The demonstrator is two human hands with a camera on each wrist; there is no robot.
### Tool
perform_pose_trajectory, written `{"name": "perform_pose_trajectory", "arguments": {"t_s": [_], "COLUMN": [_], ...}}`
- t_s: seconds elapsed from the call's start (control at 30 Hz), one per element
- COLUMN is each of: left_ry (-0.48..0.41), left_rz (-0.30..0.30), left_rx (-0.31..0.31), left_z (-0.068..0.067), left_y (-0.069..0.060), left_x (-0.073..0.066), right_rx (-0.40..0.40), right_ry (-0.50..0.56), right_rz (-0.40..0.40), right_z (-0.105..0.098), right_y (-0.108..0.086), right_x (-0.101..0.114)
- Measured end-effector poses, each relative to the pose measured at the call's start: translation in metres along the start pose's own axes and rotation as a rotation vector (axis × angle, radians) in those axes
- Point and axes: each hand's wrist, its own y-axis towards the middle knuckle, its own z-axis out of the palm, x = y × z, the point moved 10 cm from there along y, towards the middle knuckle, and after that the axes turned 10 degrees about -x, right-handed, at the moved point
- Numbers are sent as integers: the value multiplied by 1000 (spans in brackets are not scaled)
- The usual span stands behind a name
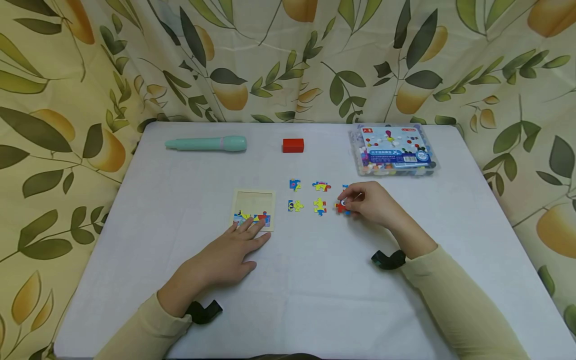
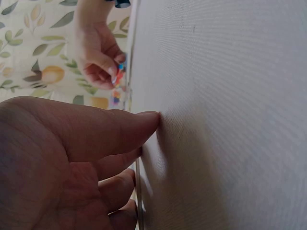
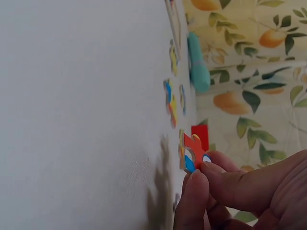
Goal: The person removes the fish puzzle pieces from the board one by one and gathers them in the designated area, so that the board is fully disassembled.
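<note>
Left hand [image 1: 228,257], fingers spread, rests at the puzzle tray [image 1: 254,199]'s lower edge, just lower-left of centre, probably steadying it. Right hand [image 1: 374,205] pinches a red puzzle piece [image 1: 339,207] right of centre (loose pieces [image 1: 320,206] sit spaced out, presumably for easy grabbing).

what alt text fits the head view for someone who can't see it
A person's right hand pinches a red-and-blue jigsaw piece while the left hand touches a partly filled, square wooden puzzle tray on a white table. Beyond lie a teal pen-shaped object, a red block and a clear plastic box.
</note>
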Motion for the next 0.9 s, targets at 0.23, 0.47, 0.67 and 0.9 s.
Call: {"name": "perform_pose_trajectory", "arguments": {"t_s": [0.23,0.47,0.67,0.9], "left_ry": [3,0,0,-1], "left_rz": [-2,11,17,17], "left_rx": [-1,-7,-8,-4], "left_z": [1,-1,1,1], "left_y": [0,0,1,0], "left_x": [0,-1,0,0], "right_rx": [41,74,46,-20], "right_ry": [16,38,0,-88], "right_rz": [67,92,90,34], "right_z": [-4,-2,-2,-5], "right_y": [-2,-2,1,2], "right_x": [-18,-24,-22,-15]}}
